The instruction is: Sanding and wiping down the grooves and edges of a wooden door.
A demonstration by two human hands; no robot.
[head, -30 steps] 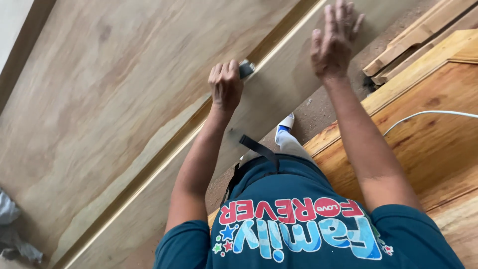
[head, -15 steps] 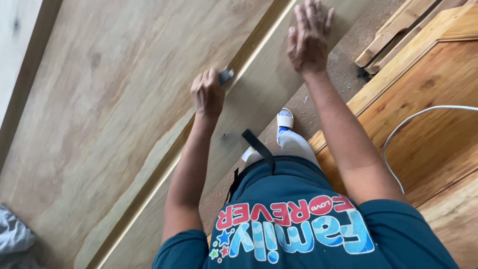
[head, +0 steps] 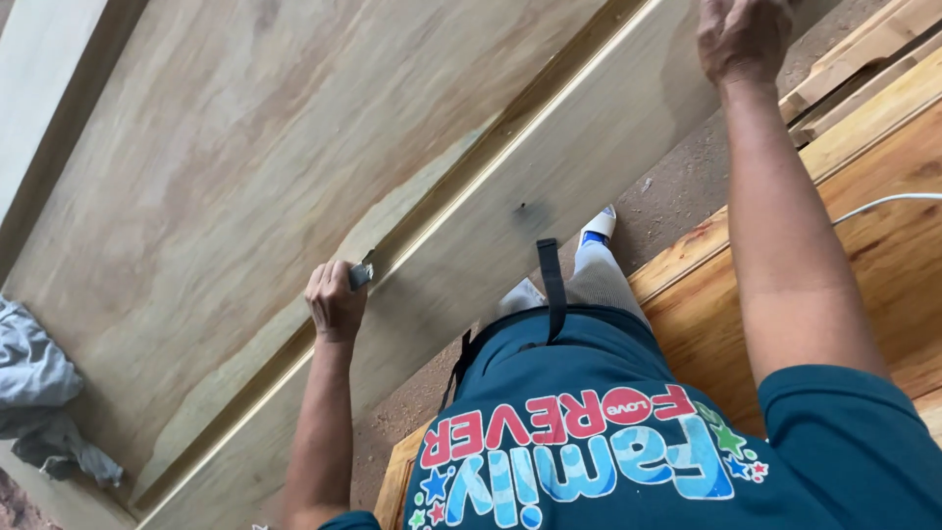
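Sanding block (head: pixel 360 275), small, grey and rectangular, is clamped in the left hand (head: pixel 334 299) and has been drawn down the moulded groove of the large pale wooden door panel (head: pixel 245 167). The right hand (head: pixel 743 37), fingers cropped, is pressed on the panel's stile, bracing it further up than before.

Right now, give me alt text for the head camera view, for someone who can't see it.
Seen from above, a person's left hand presses a small grey sanding block against the groove of a large pale wooden door panel, while the right hand rests flat on the panel's edge. A grey cloth lies at left; a varnished wooden door with a white cable lies at right.
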